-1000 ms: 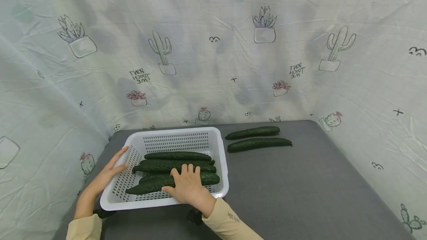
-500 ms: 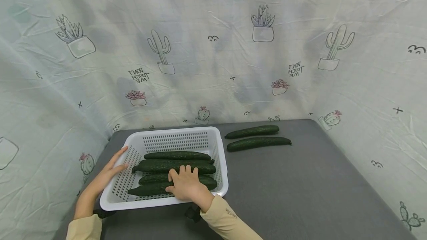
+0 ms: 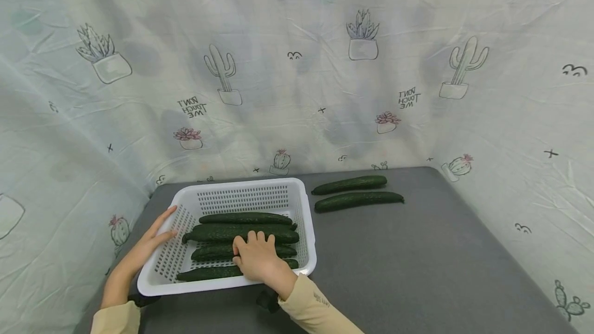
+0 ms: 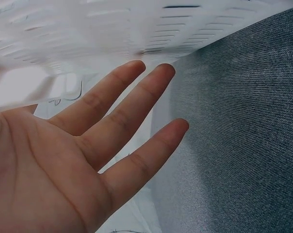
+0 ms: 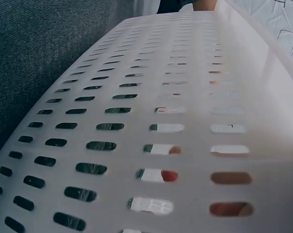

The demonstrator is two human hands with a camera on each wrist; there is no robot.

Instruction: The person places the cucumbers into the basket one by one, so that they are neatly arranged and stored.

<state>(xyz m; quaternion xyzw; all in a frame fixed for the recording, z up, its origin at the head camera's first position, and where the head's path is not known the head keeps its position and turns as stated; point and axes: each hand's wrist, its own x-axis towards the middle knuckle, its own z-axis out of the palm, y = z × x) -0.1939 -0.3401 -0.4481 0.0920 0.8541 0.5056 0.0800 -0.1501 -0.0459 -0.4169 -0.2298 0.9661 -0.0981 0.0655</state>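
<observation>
A white perforated plastic basket holds several dark green cucumbers lying crosswise. At its left rim, my left hand rests with thumb and fingers spread on either side; the left wrist view shows straight fingers along the outer wall. My right hand reaches in over the near rim. Its bent fingers and thumb straddle the third cucumber from the back, fingertips mostly hidden. Another cucumber lies along the near wall, partly under that hand. In the right wrist view the basket wall hides most of the hand.
Two more cucumbers lie side by side on the grey table, right of the basket. A light curtain printed with potted plants stands behind and at both sides.
The front cucumber has shifted toward the near basket wall, widening the gap to the one behind it. My right hand has moved slightly left, its fingers more bent. My left hand stays put.
</observation>
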